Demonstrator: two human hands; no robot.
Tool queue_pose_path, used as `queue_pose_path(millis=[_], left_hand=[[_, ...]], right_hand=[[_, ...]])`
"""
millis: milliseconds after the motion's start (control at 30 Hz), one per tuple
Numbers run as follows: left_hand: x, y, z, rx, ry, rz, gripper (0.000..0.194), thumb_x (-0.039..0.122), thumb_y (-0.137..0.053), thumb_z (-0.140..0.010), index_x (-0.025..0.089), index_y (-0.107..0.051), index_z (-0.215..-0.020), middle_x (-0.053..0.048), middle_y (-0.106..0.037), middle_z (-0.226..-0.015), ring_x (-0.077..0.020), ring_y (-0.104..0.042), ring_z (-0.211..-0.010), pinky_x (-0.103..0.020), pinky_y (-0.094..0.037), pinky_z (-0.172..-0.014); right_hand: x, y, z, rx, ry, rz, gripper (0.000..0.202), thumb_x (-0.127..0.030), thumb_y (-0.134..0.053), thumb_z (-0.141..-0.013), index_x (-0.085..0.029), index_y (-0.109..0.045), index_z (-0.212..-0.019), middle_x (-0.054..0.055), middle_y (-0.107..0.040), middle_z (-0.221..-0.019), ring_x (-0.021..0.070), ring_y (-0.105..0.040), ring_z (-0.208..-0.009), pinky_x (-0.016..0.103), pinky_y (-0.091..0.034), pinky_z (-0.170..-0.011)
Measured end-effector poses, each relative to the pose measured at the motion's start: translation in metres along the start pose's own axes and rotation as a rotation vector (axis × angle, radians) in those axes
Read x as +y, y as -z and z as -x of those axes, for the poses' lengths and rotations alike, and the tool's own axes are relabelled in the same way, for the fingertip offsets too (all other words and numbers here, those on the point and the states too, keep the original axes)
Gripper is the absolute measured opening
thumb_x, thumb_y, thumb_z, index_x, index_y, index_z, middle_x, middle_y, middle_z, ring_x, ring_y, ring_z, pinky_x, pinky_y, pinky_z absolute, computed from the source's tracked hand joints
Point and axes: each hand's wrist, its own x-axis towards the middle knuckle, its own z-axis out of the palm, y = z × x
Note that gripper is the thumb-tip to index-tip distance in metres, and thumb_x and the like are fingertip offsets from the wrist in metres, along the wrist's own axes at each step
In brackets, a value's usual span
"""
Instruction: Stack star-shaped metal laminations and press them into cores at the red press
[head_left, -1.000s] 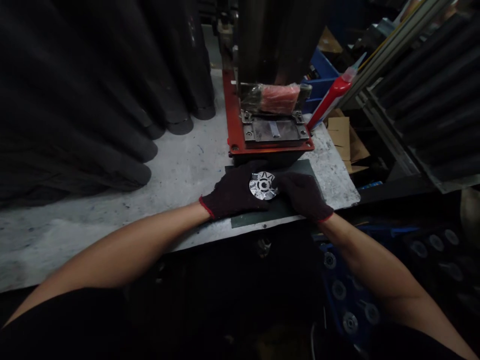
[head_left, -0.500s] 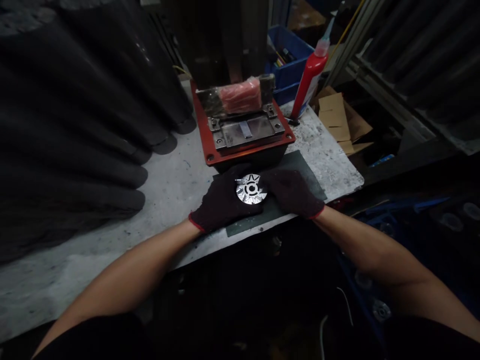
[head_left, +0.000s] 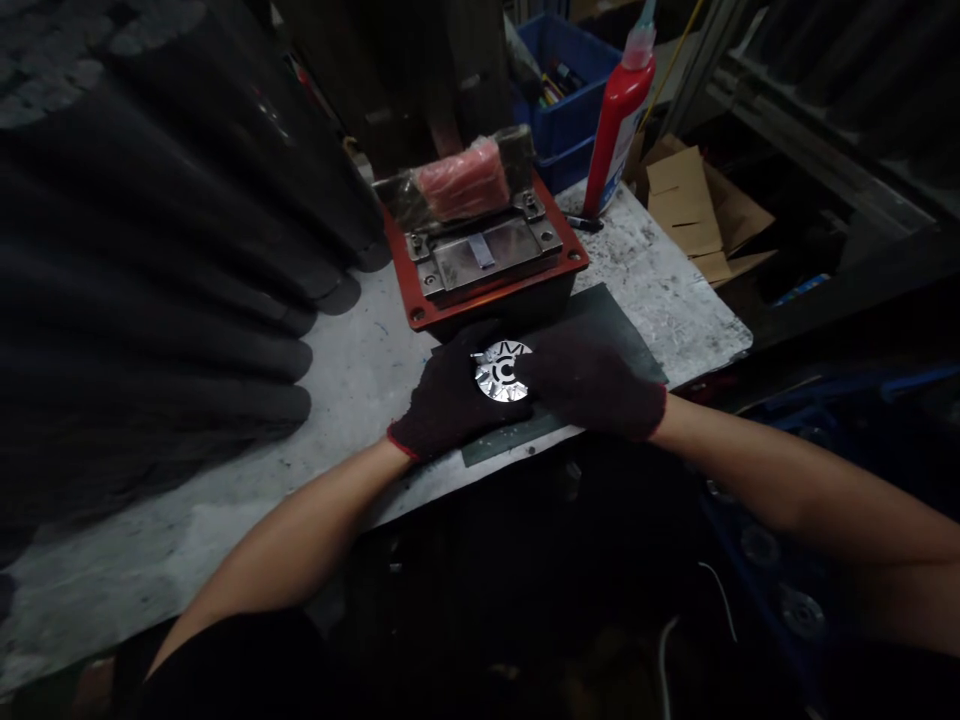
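Observation:
A shiny round metal disc (head_left: 495, 378) with radial slots and a central hole lies above a dark green mat (head_left: 615, 325). My left hand (head_left: 450, 395), in a dark glove with a red cuff, is wrapped round the disc's left side. My right hand (head_left: 600, 385), gloved alike, reaches over the disc's right edge, its fingertips near the central hole. Those right fingers blur into the dark, so whether they pinch a small part cannot be made out. Just beyond both hands stands a red-rimmed fixture (head_left: 405, 290) with a metal plate (head_left: 517, 256) on top.
A pink plastic-wrapped block (head_left: 465, 182) rests at the back of the fixture. To its right stand a red bottle (head_left: 619, 135) and a blue bin (head_left: 570, 125). Dark stacked cylinders (head_left: 225, 200) crowd the left side. A cardboard box (head_left: 686, 205) sits beyond the table's right edge.
My right hand has shifted left over the disc and now covers its right part and some of the central hole. The left hand keeps its hold; the camera view has turned slightly.

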Motion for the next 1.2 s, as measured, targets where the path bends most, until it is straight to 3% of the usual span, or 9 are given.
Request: queue_pose_path(millis=[100,233,433,600,700,800,900,1000,1200], left_hand=[[-0.003,0.0,-0.001,-0.002,-0.03,0.02,0.123,0.048,-0.117,-0.062,0.028,-0.059,-0.168,-0.011,-0.073,-0.159,-0.0386,-0.074,-0.144,-0.054,-0.063,-0.128],[-0.009,-0.007,0.0,-0.004,-0.067,0.069,0.123,0.045,-0.119,-0.059,0.027,-0.061,-0.166,-0.011,-0.073,-0.16,-0.0391,-0.072,-0.147,-0.054,-0.062,-0.13],[-0.008,-0.011,0.001,0.05,-0.083,0.134,0.124,0.045,-0.122,-0.055,0.025,-0.064,-0.163,-0.013,-0.072,-0.16,-0.0409,-0.071,-0.148,-0.059,-0.06,-0.131],[-0.01,-0.002,-0.001,-0.053,-0.082,0.144,0.123,0.046,-0.117,-0.066,0.027,-0.057,-0.172,-0.012,-0.073,-0.159,-0.0393,-0.073,-0.145,-0.056,-0.063,-0.127],[-0.013,-0.002,-0.001,-0.067,-0.152,0.198,0.137,0.045,-0.121,-0.057,0.03,-0.052,-0.175,-0.011,-0.069,-0.165,-0.0399,-0.069,-0.15,-0.057,-0.06,-0.13],[-0.011,-0.007,0.001,0.002,-0.159,0.144,0.143,0.04,-0.123,-0.051,0.031,-0.052,-0.174,-0.012,-0.067,-0.168,-0.0413,-0.068,-0.151,-0.058,-0.06,-0.13],[-0.007,-0.008,0.002,0.022,-0.12,0.069,0.131,0.038,-0.119,-0.062,0.031,-0.052,-0.174,-0.01,-0.071,-0.162,-0.0386,-0.073,-0.143,-0.053,-0.064,-0.124],[-0.004,-0.004,0.001,-0.005,-0.099,0.062,0.126,0.04,-0.116,-0.064,0.03,-0.054,-0.173,-0.01,-0.072,-0.159,-0.0384,-0.073,-0.142,-0.052,-0.064,-0.124],[-0.006,0.0,0.0,-0.032,-0.086,0.062,0.122,0.045,-0.113,-0.067,0.029,-0.055,-0.174,-0.012,-0.071,-0.16,-0.0393,-0.071,-0.145,-0.054,-0.06,-0.129]], right_hand=[[-0.002,-0.008,0.01,0.13,0.015,0.043,0.031,-0.013,-0.055,-0.114,-0.019,-0.082,-0.127,0.011,-0.087,-0.115,0.0268,-0.082,-0.107,0.042,-0.068,-0.099],[-0.004,0.004,0.005,0.112,-0.092,-0.032,0.028,-0.026,-0.059,-0.118,-0.023,-0.082,-0.132,0.009,-0.088,-0.119,0.0254,-0.083,-0.108,0.041,-0.07,-0.099],[0.029,0.048,-0.077,0.159,0.022,0.294,0.049,-0.039,-0.076,-0.108,-0.022,-0.075,-0.155,0.013,-0.078,-0.153,0.0393,-0.076,-0.135,0.063,-0.06,-0.118],[0.063,0.052,-0.119,-0.025,0.129,0.295,0.043,-0.056,-0.072,-0.108,-0.025,-0.085,-0.136,0.009,-0.084,-0.136,0.0399,-0.075,-0.126,0.065,-0.059,-0.11],[0.037,0.041,-0.099,0.281,-0.042,0.068,0.033,-0.05,-0.068,-0.113,-0.026,-0.089,-0.105,0.008,-0.085,-0.109,0.03,-0.077,-0.107,0.053,-0.063,-0.102],[-0.004,0.02,-0.053,0.674,-0.568,-0.211,0.033,-0.045,-0.062,-0.117,-0.027,-0.086,-0.104,0.005,-0.081,-0.097,0.0218,-0.076,-0.09,0.04,-0.065,-0.089],[-0.026,0.003,-0.006,0.629,-0.773,-0.266,0.028,-0.039,-0.06,-0.112,-0.024,-0.082,-0.102,0.005,-0.076,-0.088,0.0188,-0.066,-0.068,0.036,-0.059,-0.067],[-0.028,0.003,0.017,0.495,-0.768,-0.218,0.012,-0.029,-0.071,-0.096,-0.024,-0.082,-0.095,0.011,-0.083,-0.11,0.0206,-0.073,-0.081,0.037,-0.063,-0.078],[-0.022,0.009,-0.009,0.375,-0.738,-0.437,0.026,-0.034,-0.06,-0.104,-0.024,-0.084,-0.101,0.007,-0.087,-0.11,0.0265,-0.08,-0.109,0.043,-0.066,-0.102]])
